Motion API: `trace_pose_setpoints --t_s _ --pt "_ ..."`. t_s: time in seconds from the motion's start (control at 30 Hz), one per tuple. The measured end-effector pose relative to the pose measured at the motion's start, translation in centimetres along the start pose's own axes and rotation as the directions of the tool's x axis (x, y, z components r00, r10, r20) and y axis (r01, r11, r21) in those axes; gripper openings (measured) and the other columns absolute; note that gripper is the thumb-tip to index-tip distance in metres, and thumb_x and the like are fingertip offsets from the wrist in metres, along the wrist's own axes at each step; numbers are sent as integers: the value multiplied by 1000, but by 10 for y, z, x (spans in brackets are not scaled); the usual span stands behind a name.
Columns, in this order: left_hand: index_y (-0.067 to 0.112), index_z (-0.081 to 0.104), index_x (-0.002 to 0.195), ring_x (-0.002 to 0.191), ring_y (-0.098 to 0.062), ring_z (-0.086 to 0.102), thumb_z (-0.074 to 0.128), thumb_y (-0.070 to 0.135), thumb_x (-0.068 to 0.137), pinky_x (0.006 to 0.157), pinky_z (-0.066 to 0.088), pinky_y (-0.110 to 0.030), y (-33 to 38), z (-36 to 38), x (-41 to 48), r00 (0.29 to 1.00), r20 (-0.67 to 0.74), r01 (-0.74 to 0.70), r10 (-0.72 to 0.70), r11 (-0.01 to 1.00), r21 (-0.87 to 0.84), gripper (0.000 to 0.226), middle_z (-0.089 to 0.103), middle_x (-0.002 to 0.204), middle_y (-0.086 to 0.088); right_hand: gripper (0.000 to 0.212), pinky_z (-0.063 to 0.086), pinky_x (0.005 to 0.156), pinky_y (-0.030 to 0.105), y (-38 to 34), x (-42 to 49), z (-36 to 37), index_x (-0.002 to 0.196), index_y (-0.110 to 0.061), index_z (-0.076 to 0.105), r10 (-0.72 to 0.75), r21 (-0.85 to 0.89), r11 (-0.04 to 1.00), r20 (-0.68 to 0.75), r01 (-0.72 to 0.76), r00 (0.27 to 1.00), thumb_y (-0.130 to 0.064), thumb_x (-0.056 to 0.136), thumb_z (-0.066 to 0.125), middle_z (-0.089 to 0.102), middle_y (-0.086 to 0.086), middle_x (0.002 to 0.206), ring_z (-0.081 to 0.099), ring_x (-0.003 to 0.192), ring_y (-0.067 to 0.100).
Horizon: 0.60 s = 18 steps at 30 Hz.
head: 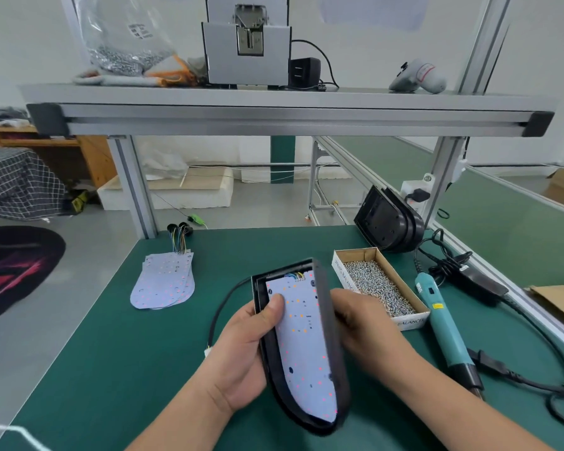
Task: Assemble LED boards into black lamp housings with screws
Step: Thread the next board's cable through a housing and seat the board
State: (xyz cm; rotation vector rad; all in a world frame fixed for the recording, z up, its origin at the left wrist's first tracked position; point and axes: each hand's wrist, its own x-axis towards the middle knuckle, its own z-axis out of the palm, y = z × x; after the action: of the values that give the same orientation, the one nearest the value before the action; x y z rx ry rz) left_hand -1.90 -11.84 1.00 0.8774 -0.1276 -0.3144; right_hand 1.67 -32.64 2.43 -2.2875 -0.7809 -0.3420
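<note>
Nearest the camera, the left hand [241,353] grips the left side of a black plastic lamp housing [323,288], its fingers wrapped underneath and its thumb pressed flat on the white LED board [306,340] that lies inside the housing. The right hand [362,323] holds the housing's right wall, with its fingers curled round the outside. The housing is tilted, its rounded end towards the person and its square end away. Coloured wires sit at the board's far edge. A thin black cable [222,307] runs from the housing's far left corner down to a white connector at the edge of the green counter [144,353].

Just to the right of the hands stands an open cardboard box [355,255] of small silver screws [380,288]. Beside it lies a teal electric screwdriver [443,323], its black cord looping off to the right. Left of the hands and farther back lies a fanned stack of white LED boards [165,281] with coloured leads. At the counter's far right corner, several black housings [388,222] lean on edge. Above runs an aluminium shelf [274,105], which carries a grey screw-feeder box [248,47] and a clear bag of screws [127,43].
</note>
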Motion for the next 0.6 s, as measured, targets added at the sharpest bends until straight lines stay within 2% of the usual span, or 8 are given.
trace_pose_setpoints --t_s 0.07,0.13,0.27,0.4,0.5,0.6 --pt "-3 67 133 126 -40 67 79 42 87 91 60 -43 2 2 -2 998 -34 47 -46 999 11 66 63 139 -33 19 47 64 31 -3 2 1 77 -26 58 27 11 1000 -11 -27 1000 -20 95 58 58 -17 73 58 71 5" --pt "-3 67 135 125 -39 67 86 46 82 91 59 -43 4 3 -3 997 -36 72 -71 997 30 74 63 140 -31 23 47 63 28 -5 3 1 75 -32 55 58 8 998 -28 -57 998 -20 95 58 58 -19 72 58 71 4" --pt "-3 64 138 125 -37 67 87 47 82 98 56 -45 5 5 -5 996 -12 90 -90 995 49 78 62 144 -28 13 54 74 42 -4 3 0 86 -17 70 131 -15 991 5 -131 991 -15 97 62 69 -6 79 66 79 16" --pt "-3 62 142 127 -39 65 76 41 91 99 55 -47 2 5 -4 996 -28 85 -84 996 4 69 60 145 -29 15 50 72 44 -8 2 -3 84 -10 65 118 -138 983 -12 -118 993 -18 96 62 66 0 80 62 78 24" --pt "-4 60 142 134 -43 61 70 40 96 102 55 -49 -1 6 -3 996 -38 81 -82 997 -17 64 60 145 -30 14 47 68 43 -14 1 -2 81 -12 60 88 -232 969 -8 -87 996 -15 95 64 65 2 81 58 75 27" --pt "-5 64 136 127 -42 66 71 37 95 99 57 -49 -3 6 -1 995 -62 70 -72 997 -41 60 63 141 -30 11 47 65 45 -18 1 -3 81 -10 57 95 -284 955 32 -82 995 -11 90 64 61 5 80 57 73 32"
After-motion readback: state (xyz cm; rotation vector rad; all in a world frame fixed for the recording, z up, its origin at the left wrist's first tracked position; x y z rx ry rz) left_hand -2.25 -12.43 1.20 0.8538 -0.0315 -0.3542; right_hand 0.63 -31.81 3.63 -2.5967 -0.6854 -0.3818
